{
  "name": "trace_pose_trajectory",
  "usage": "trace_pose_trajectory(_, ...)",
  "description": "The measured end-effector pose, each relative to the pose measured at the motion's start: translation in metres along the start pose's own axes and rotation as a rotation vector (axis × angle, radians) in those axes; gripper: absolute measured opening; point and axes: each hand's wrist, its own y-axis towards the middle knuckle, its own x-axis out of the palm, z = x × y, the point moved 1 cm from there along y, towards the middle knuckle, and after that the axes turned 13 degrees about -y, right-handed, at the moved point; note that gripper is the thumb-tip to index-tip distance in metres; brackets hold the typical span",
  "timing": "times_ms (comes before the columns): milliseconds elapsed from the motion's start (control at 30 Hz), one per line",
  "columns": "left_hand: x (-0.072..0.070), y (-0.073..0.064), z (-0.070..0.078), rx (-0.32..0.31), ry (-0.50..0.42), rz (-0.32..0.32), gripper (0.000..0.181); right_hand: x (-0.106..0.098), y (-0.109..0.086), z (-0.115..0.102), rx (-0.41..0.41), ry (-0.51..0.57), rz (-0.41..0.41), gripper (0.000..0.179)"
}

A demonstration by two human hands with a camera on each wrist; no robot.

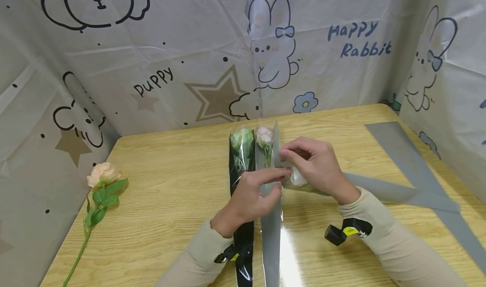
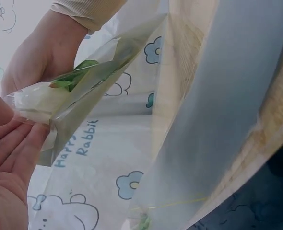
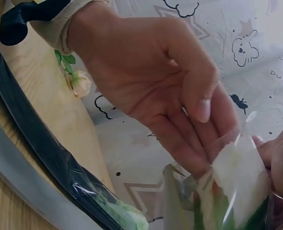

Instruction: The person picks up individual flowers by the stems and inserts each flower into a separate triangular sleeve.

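A white rose (image 1: pixel 297 178) in a clear-and-grey flower sleeve lies between my hands. My right hand (image 1: pixel 317 164) pinches the sleeve beside the bloom, thumb and fingertips together. My left hand (image 1: pixel 248 196) reaches in from the other side. Its extended fingers touch the sleeve by the petals, and its thumb stands apart, as the right wrist view shows with the left hand (image 3: pixel 165 81) large in the middle. Below the left hand lie two sleeved flowers: a green one (image 1: pixel 243 141) in a black sleeve and a pale pink one (image 1: pixel 264 136) in a grey sleeve.
An unwrapped peach rose (image 1: pixel 104 175) with a long green stem lies at the table's left edge. Grey sleeve strips (image 1: pixel 414 164) cross on the right of the wooden table (image 1: pixel 171 185). A printed cloth (image 1: pixel 212 33) hangs behind and along the sides.
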Motion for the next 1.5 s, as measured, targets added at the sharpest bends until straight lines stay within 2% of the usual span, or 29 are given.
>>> trace_pose_trajectory(100,0.0,0.001,0.001,-0.01,0.041,-0.016,0.035,0.002,-0.001,-0.001,-0.009,0.004,-0.015,0.003)
trace_pose_trajectory(300,-0.001,0.001,0.004,0.016,0.077,-0.039,0.034,0.007,-0.003,-0.002,-0.031,0.02,-0.045,0.004)
trace_pose_trajectory(700,0.0,0.0,0.002,-0.013,0.076,-0.105,0.034,0.01,-0.006,-0.002,-0.044,-0.012,-0.044,0.003)
trace_pose_trajectory(1167,-0.003,0.002,0.008,0.021,0.101,-0.094,0.033,-0.003,0.002,0.005,-0.085,-0.048,0.024,0.006)
trace_pose_trajectory(1500,-0.008,0.005,0.012,0.054,0.122,-0.078,0.027,-0.009,0.004,0.008,-0.059,-0.053,0.057,0.002)
